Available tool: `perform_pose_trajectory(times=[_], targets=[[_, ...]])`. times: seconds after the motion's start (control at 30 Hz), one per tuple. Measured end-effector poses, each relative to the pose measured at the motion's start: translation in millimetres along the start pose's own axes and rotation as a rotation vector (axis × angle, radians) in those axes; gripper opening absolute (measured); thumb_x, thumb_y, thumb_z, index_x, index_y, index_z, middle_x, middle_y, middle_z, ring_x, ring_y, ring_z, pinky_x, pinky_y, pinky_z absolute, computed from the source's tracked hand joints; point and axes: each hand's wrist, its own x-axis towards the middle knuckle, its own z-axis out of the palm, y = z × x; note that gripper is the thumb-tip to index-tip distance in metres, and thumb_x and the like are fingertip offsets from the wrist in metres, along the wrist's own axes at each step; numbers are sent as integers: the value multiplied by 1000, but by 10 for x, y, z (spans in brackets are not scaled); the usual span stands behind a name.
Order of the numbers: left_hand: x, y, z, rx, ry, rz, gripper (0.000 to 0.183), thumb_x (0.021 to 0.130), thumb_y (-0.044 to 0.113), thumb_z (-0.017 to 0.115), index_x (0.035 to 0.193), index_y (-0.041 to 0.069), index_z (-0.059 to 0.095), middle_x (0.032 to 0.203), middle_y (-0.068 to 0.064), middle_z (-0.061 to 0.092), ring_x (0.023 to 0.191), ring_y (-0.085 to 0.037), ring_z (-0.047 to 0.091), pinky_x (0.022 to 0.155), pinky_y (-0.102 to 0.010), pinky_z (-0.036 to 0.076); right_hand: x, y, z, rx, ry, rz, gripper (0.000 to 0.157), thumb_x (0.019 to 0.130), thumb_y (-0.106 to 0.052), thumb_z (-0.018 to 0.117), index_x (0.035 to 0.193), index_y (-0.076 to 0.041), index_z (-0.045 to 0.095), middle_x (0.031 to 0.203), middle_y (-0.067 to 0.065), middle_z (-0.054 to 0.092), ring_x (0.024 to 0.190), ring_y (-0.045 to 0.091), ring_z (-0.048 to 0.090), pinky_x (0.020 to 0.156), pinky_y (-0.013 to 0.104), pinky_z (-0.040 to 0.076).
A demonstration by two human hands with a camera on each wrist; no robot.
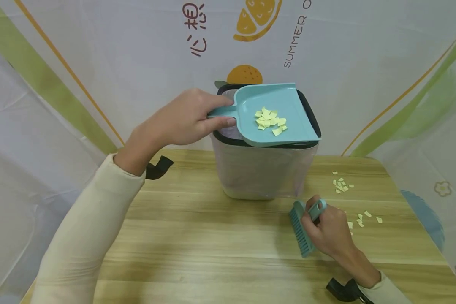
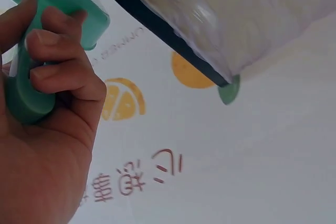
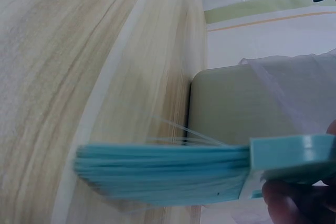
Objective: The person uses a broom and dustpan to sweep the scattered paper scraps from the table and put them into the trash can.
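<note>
A blue brush [image 1: 302, 230] is gripped by the right hand [image 1: 330, 230], its fingers curled round the handle; whether the table [image 1: 175, 245] is touched by the bristles cannot quite be told; to the right, yellow scraps [image 1: 340, 186] are scattered on the wood; farther off, a blue dustpan [image 1: 298, 120] bearing similar pieces [image 1: 270, 119] is held over the bin [image 1: 266, 173], its handle pinched by the left hand [image 1: 186, 120]; behind hangs a printed curtain [image 1: 137, 63].
</note>
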Motion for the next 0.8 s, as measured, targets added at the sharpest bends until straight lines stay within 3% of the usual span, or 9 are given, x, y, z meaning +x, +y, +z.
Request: perform_pose_trajectory(times=[0.13,0.27,0.37,0.43,0.53,0.7,0.8], targets=[[36,-100,-24,1,-21,-80,22,112,22,65,110,0,66,80,-6,56,76,-24,54,78,-39,45,-3,-2,-2,16,-1,5,5,86,-7,60,85,-11,59,64,-16,47,51,-7,39,39,17,32],[64,-175,-32,-16,-27,-165,24,111,22,67,117,-2,70,90,-11,65,85,-28,58,85,-43,47,-6,0,-1,29,6,-2,4,86,-6,60,86,-10,60,63,-16,47,50,-8,38,39,16,30],[76,-214,-17,12,-3,-185,23,110,19,69,116,-2,72,92,-12,67,86,-28,59,85,-43,47,-8,-2,1,27,7,-4,4,86,-7,60,86,-11,60,63,-15,48,50,-8,39,38,15,30],[83,-225,-6,44,20,-190,19,108,18,72,106,-1,70,85,-12,63,80,-29,56,80,-42,45,-9,-4,2,25,5,-1,4,85,-7,60,86,-11,60,63,-15,49,50,-8,39,38,15,30],[93,-218,10,80,50,-213,20,105,17,75,108,-3,74,86,-13,67,79,-29,57,80,-43,46,-11,-7,2,25,3,3,4,85,-7,61,85,-11,59,63,-15,49,51,-8,40,38,15,31],[112,-171,28,139,77,-244,37,102,15,78,131,-6,75,117,-19,79,94,-33,71,90,-48,55,-12,-16,2,29,6,2,5,84,-7,61,86,-10,59,63,-14,51,51,-7,42,39,15,32],[119,-139,46,196,93,-238,35,101,13,79,131,-5,75,117,-18,79,92,-34,71,87,-49,56,-13,-21,5,32,8,2,5,84,-7,62,86,-11,60,64,-14,52,51,-7,43,39,15,33]])
